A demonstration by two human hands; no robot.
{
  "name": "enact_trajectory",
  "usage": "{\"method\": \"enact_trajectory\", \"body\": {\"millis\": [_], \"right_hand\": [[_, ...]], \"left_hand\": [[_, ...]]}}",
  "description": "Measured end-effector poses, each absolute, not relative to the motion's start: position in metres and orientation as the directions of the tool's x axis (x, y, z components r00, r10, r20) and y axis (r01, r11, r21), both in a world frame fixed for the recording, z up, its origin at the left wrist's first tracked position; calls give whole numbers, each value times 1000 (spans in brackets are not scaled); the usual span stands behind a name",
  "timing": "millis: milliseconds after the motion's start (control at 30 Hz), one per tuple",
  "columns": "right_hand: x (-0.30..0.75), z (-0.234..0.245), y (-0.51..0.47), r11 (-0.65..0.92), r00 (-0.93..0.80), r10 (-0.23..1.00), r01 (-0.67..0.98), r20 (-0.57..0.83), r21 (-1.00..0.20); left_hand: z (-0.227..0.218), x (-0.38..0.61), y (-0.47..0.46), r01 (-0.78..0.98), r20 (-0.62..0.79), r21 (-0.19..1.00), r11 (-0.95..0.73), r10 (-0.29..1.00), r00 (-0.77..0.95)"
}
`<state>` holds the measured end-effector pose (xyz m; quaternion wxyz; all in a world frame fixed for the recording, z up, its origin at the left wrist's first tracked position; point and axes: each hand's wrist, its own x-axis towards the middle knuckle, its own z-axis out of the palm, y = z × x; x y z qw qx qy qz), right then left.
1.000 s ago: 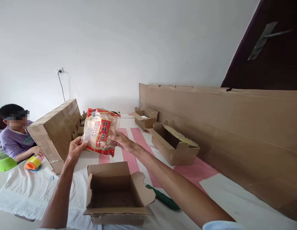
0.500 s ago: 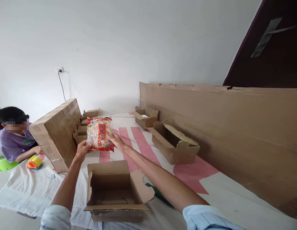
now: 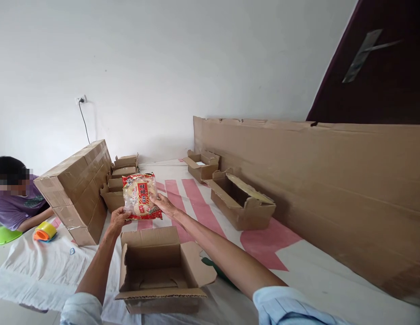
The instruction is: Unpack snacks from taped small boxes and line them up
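Note:
Both my hands hold up a red and clear bag of rice crackers (image 3: pixel 137 192), its printed front facing me. My left hand (image 3: pixel 120 219) pinches the lower left corner. At the bag's right edge my right hand (image 3: pixel 163 204) is closed, thumb on the front; its other fingers are partly hidden behind. Below and nearer to me stands an open cardboard box (image 3: pixel 162 304) with its flaps spread and nothing seen inside. The bag is above and beyond this box's far flap, apart from it.
Open boxes stand on the right, one long box (image 3: pixel 244 212) and a smaller box (image 3: pixel 201 171) farther back. A stack of taped cartons (image 3: pixel 77 194) is on the left, with open boxes (image 3: pixel 111 194) beside it. A person (image 3: pixel 13 203) sits behind the stack near colourful plastic toys (image 3: pixel 45 231).
The bag has come down slightly and tilted a little, still held in both hands. The whole view has shifted slightly, so the surroundings sit farther left.

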<state>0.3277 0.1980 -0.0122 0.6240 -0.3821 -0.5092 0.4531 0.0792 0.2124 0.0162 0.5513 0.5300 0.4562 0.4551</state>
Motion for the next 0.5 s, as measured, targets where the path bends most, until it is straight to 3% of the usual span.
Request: {"method": "enact_trajectory", "body": {"millis": [267,500], "right_hand": [[331,7,191,304,74,953,-186,295,-934],[331,60,156,398,53,917,-204,396,-894]], "left_hand": [[30,85,209,-33,23,999,-17,985,173],[70,95,187,-122,187,979,-165,961,204]]}}
